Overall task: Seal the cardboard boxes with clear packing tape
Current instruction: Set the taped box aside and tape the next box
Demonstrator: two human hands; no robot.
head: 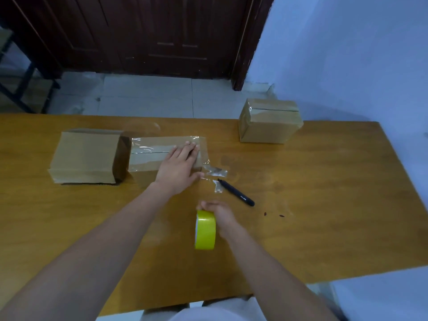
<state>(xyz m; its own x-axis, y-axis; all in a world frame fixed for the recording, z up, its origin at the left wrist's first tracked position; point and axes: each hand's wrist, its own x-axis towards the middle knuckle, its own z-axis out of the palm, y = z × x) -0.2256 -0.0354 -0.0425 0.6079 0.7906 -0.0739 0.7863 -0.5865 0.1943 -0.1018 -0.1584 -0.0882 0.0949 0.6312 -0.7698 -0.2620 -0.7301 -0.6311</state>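
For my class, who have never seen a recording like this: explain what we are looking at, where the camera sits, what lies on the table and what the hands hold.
There is no machine here, only a person working with bare hands. The single picture comes from a camera worn on the head, looking forward and down, so both forearms reach in from below. On the brown wooden table lie three brown cardboard boxes: a plain one on the left, a middle one covered with shiny clear tape, and a taped one at the far right. The left hand rests flat on the middle box, fingers straight. The right hand grips a yellow roll of packing tape. A black marker pen and crumpled scraps of clear tape lie nearby.
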